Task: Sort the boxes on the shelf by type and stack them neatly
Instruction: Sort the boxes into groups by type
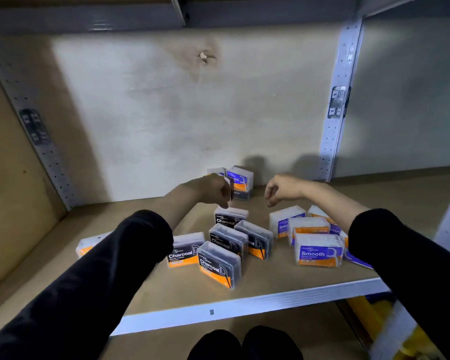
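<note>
We see a clear plastic box (230, 190), edge-on with its label unreadable, pinched at the fingertips of the left hand (208, 189) and lifted off the tan wooden shelf board (283, 279). Directly below it: five black-label Charcoal boxes (227, 240), clustered mid-shelf. Just behind it: stacked blue-label Smooth boxes (240, 181) at the back wall. The right hand (279, 189) hovers apart, fingers loosely curled and holding nothing, above a second Smooth group (315, 245). An orange-edged box (87, 246) lies half under the left sleeve (102, 268).
</note>
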Tool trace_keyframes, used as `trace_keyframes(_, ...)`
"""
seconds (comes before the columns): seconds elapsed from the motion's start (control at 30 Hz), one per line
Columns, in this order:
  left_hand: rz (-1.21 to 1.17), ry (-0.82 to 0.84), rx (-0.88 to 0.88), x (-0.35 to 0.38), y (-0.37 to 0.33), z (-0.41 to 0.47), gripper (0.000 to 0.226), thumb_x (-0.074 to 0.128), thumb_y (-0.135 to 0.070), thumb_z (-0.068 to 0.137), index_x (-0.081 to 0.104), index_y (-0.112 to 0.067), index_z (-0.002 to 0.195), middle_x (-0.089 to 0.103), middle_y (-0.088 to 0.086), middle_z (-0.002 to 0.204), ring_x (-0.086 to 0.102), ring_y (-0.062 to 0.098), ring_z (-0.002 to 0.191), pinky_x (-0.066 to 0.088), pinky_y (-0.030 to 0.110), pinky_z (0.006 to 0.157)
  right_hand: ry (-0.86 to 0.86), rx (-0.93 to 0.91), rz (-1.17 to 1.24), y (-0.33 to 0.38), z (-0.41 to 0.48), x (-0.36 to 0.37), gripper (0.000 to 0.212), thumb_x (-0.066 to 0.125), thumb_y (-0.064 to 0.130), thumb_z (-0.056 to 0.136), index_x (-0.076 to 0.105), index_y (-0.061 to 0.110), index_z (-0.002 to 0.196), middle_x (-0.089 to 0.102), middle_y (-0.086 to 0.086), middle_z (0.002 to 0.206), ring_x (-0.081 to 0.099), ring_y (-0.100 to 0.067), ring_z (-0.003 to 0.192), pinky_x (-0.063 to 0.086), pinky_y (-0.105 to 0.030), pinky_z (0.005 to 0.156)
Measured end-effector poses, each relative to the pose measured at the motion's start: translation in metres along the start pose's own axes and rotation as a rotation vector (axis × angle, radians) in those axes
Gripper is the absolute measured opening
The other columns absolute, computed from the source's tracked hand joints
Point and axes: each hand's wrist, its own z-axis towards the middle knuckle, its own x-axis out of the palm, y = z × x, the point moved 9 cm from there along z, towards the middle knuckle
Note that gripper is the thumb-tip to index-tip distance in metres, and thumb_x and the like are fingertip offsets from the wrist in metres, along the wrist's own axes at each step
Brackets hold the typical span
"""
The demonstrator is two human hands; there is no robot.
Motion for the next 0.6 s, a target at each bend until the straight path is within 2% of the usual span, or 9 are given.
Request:
trace_keyframes(0.1,0.022,-0.009,-0.032,-0.001,0.022,0.014,0.031,0.065,-0.01,0.083,0.063,0.002,0.111,0.064,0.017,0.119,0.046,0.013,0.089,0.036,0.019,0.067,-0.045,-0.016,-0.012,0.001,0.027,-0.001,0.028,0.069,0.006,0.078,0.068,-0.001,0.104,0.069,-0.018,0.11,0.056,-0.02,0.083,0.038,-0.018,0.058)
trace_keyframes(0.17,0.042,-0.026,-0.069,-0.003,0.036,0.026,0.031,0.064,-0.011,0.083,0.064,0.001,0.112,0.063,0.017,0.12,0.048,0.016,0.091,0.038,0.021,0.077,-0.084,-0.025,-0.014,-0.001,0.044,-0.002,0.028,0.069,0.006,0.077,0.068,-0.001,0.104,0.069,-0.019,0.11,0.062,-0.028,0.093,0.046,-0.026,0.07)
trace_keyframes(0.23,0.069,-0.043,-0.091,-0.006,0.046,0.038,0.032,0.063,-0.013,0.084,0.064,-0.002,0.114,0.062,0.016,0.121,0.055,0.024,0.102,0.042,0.028,0.087,-0.122,-0.024,-0.014,-0.004,0.062,-0.003,0.027,0.068,0.007,0.077,0.069,-0.001,0.103,0.068,-0.02,0.109,0.063,-0.033,0.1,0.049,-0.034,0.082)
trace_keyframes(0.3,0.084,-0.062,-0.093,-0.008,0.055,0.052,0.031,0.062,-0.013,0.084,0.063,-0.004,0.114,0.062,0.015,0.122,0.054,0.028,0.113,0.043,0.03,0.093,-0.147,-0.022,-0.026,-0.007,0.08,-0.003,0.025,0.068,0.008,0.077,0.069,-0.001,0.1,0.069,-0.021,0.107,0.063,-0.03,0.095,0.045,-0.03,0.075)
trace_keyframes(0.33,0.078,-0.068,-0.094,-0.008,0.059,0.06,0.031,0.062,-0.012,0.084,0.063,-0.004,0.114,0.061,0.013,0.122,0.053,0.027,0.115,0.043,0.03,0.093,-0.158,-0.022,-0.03,-0.009,0.089,-0.003,0.024,0.067,0.008,0.077,0.07,-0.001,0.099,0.069,-0.02,0.107,0.063,-0.028,0.094,0.043,-0.027,0.074)
trace_keyframes(0.4,0.07,-0.071,-0.09,-0.005,0.066,0.075,0.03,0.062,-0.011,0.084,0.062,-0.005,0.114,0.061,0.01,0.122,0.053,0.025,0.114,0.042,0.028,0.092,-0.185,-0.021,-0.016,-0.014,0.108,-0.005,0.024,0.066,0.009,0.078,0.07,0.001,0.1,0.069,-0.018,0.109,0.063,-0.028,0.1,0.046,-0.028,0.08)
trace_keyframes(0.47,0.061,-0.086,-0.071,-0.002,0.071,0.09,0.031,0.062,-0.009,0.083,0.061,-0.007,0.113,0.061,0.009,0.122,0.054,0.025,0.112,0.042,0.028,0.091,-0.213,-0.002,0.009,-0.018,0.124,-0.007,0.028,0.066,0.012,0.079,0.067,0.004,0.106,0.066,-0.015,0.114,0.061,-0.027,0.106,0.047,-0.03,0.088)
trace_keyframes(0.6,0.116,-0.101,0.017,0.001,0.066,0.119,0.04,0.062,-0.006,0.079,0.056,-0.006,0.119,0.055,0.012,0.123,0.052,0.028,0.113,0.042,0.031,0.089,-0.255,0.006,0.037,-0.022,0.152,-0.01,0.04,0.068,0.017,0.08,0.06,0.005,0.117,0.062,-0.013,0.122,0.056,-0.026,0.114,0.044,-0.028,0.09)
